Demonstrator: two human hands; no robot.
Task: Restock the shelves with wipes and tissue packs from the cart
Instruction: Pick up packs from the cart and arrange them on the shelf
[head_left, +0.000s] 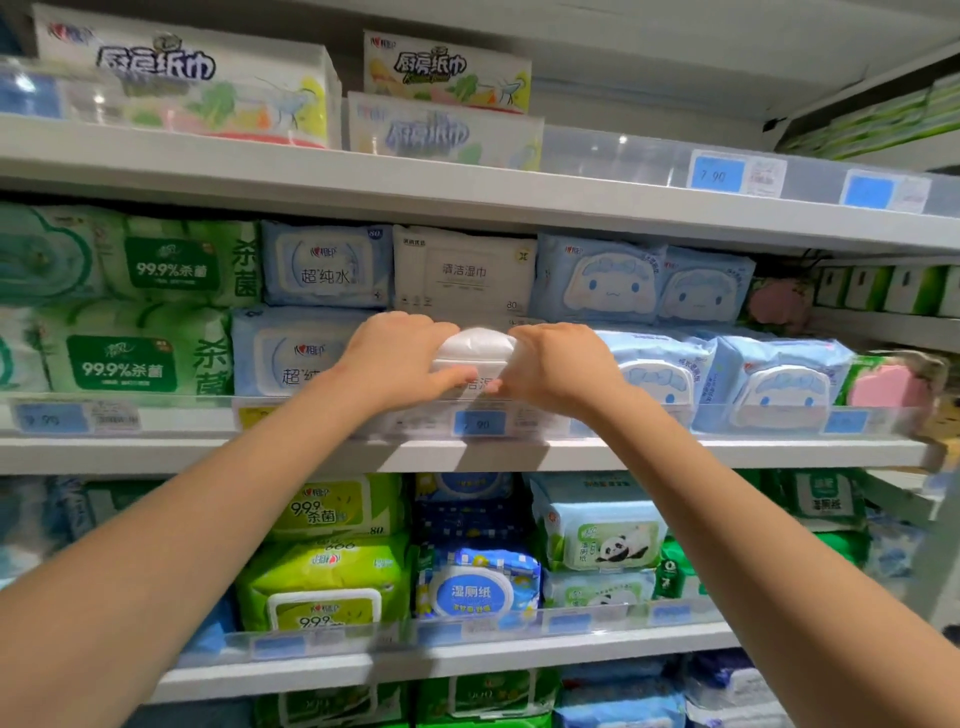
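A: ok so where are we at with this restock?

B: Mid-placement, we'd say. Our left hand (395, 358) and right hand (561, 369) are both wrapped round the ends of a white wipes pack (475, 345), fingers curled over its top and thumbs across the front. It's dead centre of the frame, on the middle shelf (467, 453), just behind the clear front rail (478, 423) with the blue price tag.

A: in its slot already or hovering?

B: Looks basically in. It's tucked under another white pack (462, 270) that seems to be the same kind. There's a blue pack (291, 353) just beside it on the left and the cartoon-face packs (660, 364) just beside it on the right. Whether its bottom rests on the shelf we can't tell, since the rail and our hands cover that. So we reckon this one only needs a nudge back and a let-go.

A: and the rest?

B: Honestly the rows look pretty full to us. Green packs (130, 358) at the left, two tiers across the middle, more wipes on the lower shelf (467, 657). The only spot that looks thin is the upper right, beside the kitchen paper boxes (447, 73). The cart isn't in the frame, so no idea how much is left to bring over.
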